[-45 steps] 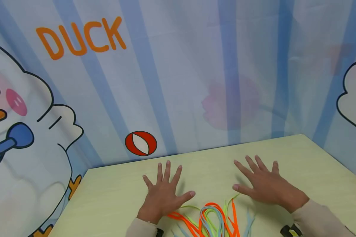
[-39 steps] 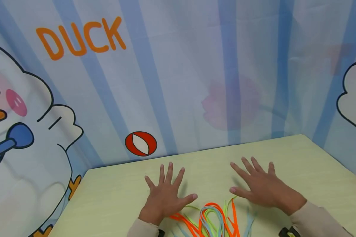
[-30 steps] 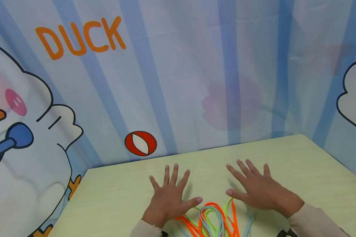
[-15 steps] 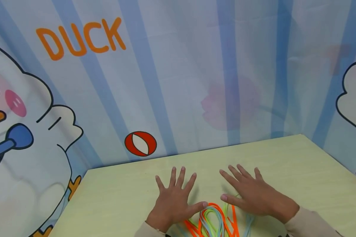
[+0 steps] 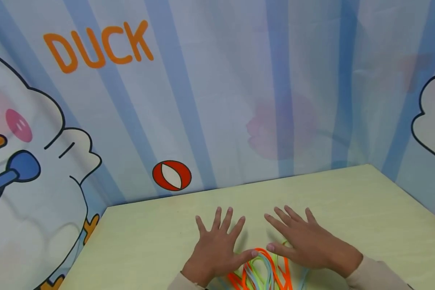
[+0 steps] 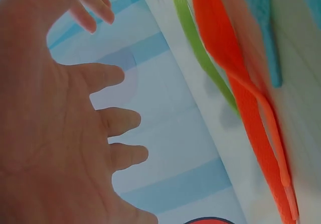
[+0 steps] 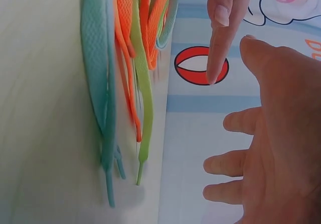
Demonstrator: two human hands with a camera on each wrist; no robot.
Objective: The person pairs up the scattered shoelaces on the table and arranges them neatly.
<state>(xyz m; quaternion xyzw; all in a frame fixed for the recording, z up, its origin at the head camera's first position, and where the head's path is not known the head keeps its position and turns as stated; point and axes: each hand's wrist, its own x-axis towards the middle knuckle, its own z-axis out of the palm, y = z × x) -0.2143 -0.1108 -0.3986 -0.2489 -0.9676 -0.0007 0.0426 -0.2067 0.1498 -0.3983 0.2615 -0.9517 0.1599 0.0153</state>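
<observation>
A looped bundle of flat shoelaces (image 5: 264,268) in orange, lime green and light blue lies on the table at the bottom of the head view. My left hand (image 5: 217,249), fingers spread, hovers at the bundle's left side, its thumb overlapping the loops. Over the right side is my right hand (image 5: 308,243), also with straight fingers and holding nothing. In the left wrist view, orange laces (image 6: 241,83) and a green lace (image 6: 198,48) lie beyond the palm. The right wrist view shows blue laces (image 7: 100,73) with tipped ends beside the green one (image 7: 143,98).
The pale yellow table (image 5: 148,229) reaches back to a blue-and-white striped curtain (image 5: 224,100). Printed on the curtain are a duck (image 5: 29,209), orange lettering and a red-and-white ball (image 5: 172,175). A side curtain (image 5: 420,161) borders the table at right.
Both hands have drifted inward and slightly toward the body, coming closer together over the shoelaces. Their fingers stay spread, and the laces have not moved.
</observation>
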